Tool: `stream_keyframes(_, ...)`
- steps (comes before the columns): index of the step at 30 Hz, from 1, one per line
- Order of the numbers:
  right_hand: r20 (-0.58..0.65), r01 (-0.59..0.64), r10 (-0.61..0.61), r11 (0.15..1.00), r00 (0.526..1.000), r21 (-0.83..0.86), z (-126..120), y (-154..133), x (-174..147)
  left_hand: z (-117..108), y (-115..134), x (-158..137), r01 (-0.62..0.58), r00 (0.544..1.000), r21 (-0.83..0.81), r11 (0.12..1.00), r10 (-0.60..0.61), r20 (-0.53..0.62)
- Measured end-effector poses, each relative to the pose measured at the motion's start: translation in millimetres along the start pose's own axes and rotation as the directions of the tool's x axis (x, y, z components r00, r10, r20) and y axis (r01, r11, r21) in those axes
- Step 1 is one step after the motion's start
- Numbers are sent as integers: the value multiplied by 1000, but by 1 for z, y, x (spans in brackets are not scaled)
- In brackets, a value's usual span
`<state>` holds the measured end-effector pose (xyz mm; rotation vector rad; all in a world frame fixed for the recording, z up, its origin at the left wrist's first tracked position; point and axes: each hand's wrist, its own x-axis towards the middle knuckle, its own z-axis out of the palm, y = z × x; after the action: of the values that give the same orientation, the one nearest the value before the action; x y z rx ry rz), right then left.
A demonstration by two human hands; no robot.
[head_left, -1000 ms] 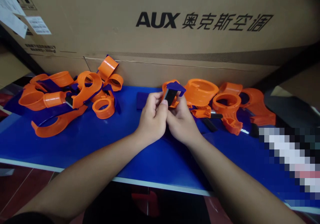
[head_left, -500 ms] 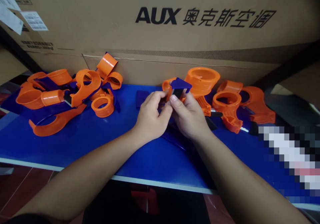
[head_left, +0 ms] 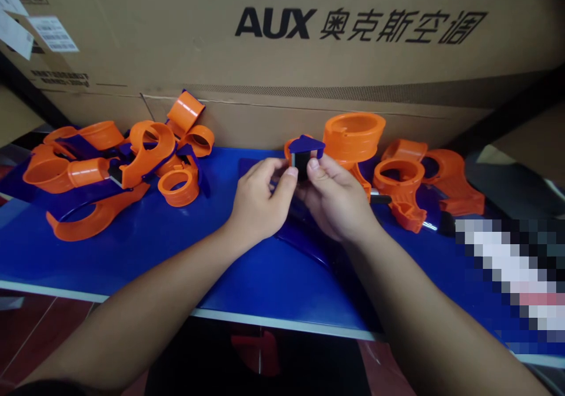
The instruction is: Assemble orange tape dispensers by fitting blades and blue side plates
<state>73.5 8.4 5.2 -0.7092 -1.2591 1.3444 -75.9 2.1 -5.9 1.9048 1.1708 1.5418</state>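
Above the middle of the blue table, both my hands grip a tape dispenser point(head_left: 306, 144), orange and dark blue, with a black pad facing me. My left hand point(head_left: 258, 202) is closed on its left side, thumb against the pad's left edge. On the other side my right hand point(head_left: 339, 199) pinches it, thumb at the pad's right edge and fingers curled underneath. My hands hide the dispenser's lower part. Just behind the right hand is an orange tape dispenser point(head_left: 355, 140) with a wide ring. A dark blue part point(head_left: 304, 243) lies below my hands.
A pile of orange and blue dispenser parts point(head_left: 90, 172) covers the table's left side. More orange dispensers point(head_left: 399, 178) lie at the right. Behind stands a large cardboard box point(head_left: 176, 37). The blue table's point(head_left: 154, 272) pale front edge runs below my forearms.
The held dispenser has turned so its black pad faces me more fully. My right thumb has shifted to the pad's right edge, and my left thumb has come up to its left edge.
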Motion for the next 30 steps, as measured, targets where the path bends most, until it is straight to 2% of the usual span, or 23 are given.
stream_keyframes(2,-35,-35,37,998,999,46,2,-4,-1,-6,-2,4,-58,996,30,998,60,-66)
stream_keyframes(4,-65,-65,69,996,996,67,3,-9,-1,-13,-4,9,-149,985,63,987,154,-80)
stream_keyframes(8,-83,-111,114,993,990,42,-1,-10,1,-26,-9,20,-356,931,121,927,340,134)
stream_keyframes(10,-86,-115,114,993,990,-16,-4,-7,2,-30,-11,24,-427,887,117,896,391,244)
stream_keyframes(12,-93,-103,95,991,991,-87,-7,-4,2,-32,-13,25,-468,854,101,878,421,305)
stream_keyframes(14,-93,-87,74,986,993,-142,-9,-1,3,-32,-14,26,-484,839,95,870,431,332)
stream_keyframes(19,-78,-76,60,974,995,-215,-10,2,4,-28,-18,25,-486,834,92,869,430,347)
stream_keyframes(26,-85,-75,55,965,995,-253,-7,6,5,-19,-21,20,-505,841,85,859,467,271)
stream_keyframes(30,-73,-50,30,955,997,-294,-5,5,4,-14,-22,16,-487,858,128,864,447,253)
